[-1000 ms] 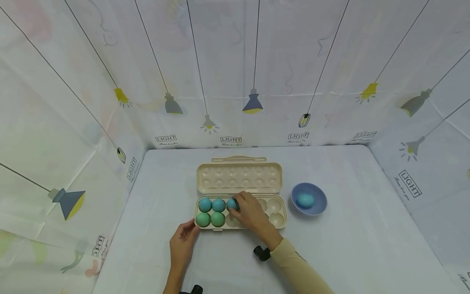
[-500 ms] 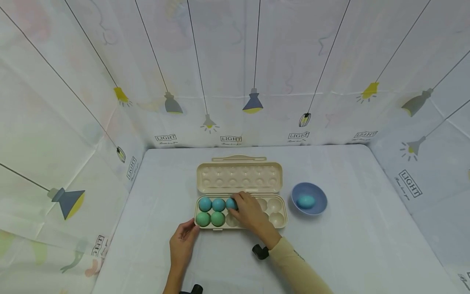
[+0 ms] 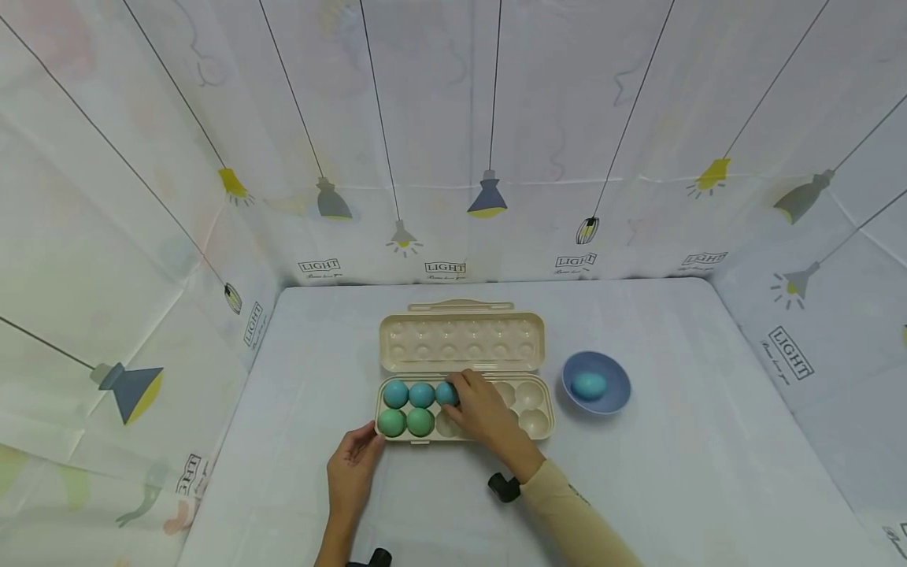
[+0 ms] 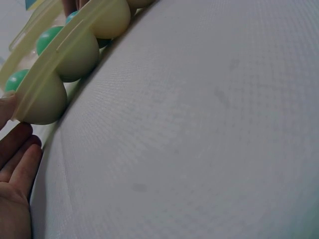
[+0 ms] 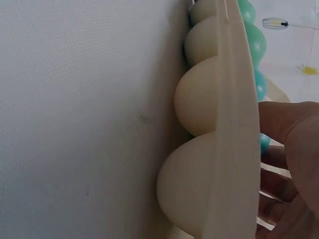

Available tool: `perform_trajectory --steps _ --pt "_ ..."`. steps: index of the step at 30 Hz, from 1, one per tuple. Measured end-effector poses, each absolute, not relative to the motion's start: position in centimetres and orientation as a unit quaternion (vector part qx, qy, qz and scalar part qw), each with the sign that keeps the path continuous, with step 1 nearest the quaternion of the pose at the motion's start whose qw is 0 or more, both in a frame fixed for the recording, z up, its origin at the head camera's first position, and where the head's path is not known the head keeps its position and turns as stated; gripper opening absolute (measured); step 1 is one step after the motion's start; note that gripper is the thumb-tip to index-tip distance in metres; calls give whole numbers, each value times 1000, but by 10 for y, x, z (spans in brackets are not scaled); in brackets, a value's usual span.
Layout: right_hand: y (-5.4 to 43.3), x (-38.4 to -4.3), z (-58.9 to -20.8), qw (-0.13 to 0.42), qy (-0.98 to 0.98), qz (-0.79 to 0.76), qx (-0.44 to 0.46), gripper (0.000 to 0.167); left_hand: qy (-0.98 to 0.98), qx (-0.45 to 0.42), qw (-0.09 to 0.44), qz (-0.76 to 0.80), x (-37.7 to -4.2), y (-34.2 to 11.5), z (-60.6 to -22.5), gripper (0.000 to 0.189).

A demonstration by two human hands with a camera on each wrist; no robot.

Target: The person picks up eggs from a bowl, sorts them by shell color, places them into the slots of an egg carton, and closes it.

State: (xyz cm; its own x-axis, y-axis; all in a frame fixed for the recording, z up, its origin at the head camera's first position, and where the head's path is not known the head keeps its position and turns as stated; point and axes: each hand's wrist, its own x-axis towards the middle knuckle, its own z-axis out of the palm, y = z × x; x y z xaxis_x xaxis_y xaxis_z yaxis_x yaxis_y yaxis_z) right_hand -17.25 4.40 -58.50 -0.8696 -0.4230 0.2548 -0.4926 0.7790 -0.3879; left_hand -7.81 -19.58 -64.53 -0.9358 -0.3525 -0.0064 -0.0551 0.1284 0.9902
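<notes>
An egg carton (image 3: 542,425) in cream plastic lies with its lid (image 3: 460,341) folded back. My right hand (image 3: 492,413) pinches a blue egg (image 3: 446,393) at the third cup of the back row, partly hidden by the fingers. To its left sit two blue eggs (image 3: 409,394), and two green eggs (image 3: 406,423) fill the front row's left cups. My left hand (image 3: 350,470) holds the carton's left front corner; in the left wrist view the thumb (image 4: 6,107) lies at the rim, with fingers (image 4: 27,167) below it.
Right of the carton stands a blue bowl (image 3: 618,394) with one blue egg (image 3: 589,386) in it. A white cloth (image 3: 680,472) covers the table. Behind and at both sides hang sheets (image 3: 553,118) printed with lamps.
The blue egg under my right hand has shifted very slightly left. My left hand keeps its place at the carton's corner.
</notes>
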Motion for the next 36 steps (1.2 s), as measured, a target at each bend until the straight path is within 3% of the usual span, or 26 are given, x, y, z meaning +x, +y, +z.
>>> perform_trajectory --steps 9,21,36 --pt "55 -173 -567 61 -953 199 220 52 -748 137 116 -639 -76 -194 -641 37" --pt "80 -174 -549 134 -939 219 230 50 -740 136 113 -649 -76 -195 -643 39" --pt "123 -176 -529 95 -955 235 157 48 -747 128 125 -640 -77 -194 -641 36"
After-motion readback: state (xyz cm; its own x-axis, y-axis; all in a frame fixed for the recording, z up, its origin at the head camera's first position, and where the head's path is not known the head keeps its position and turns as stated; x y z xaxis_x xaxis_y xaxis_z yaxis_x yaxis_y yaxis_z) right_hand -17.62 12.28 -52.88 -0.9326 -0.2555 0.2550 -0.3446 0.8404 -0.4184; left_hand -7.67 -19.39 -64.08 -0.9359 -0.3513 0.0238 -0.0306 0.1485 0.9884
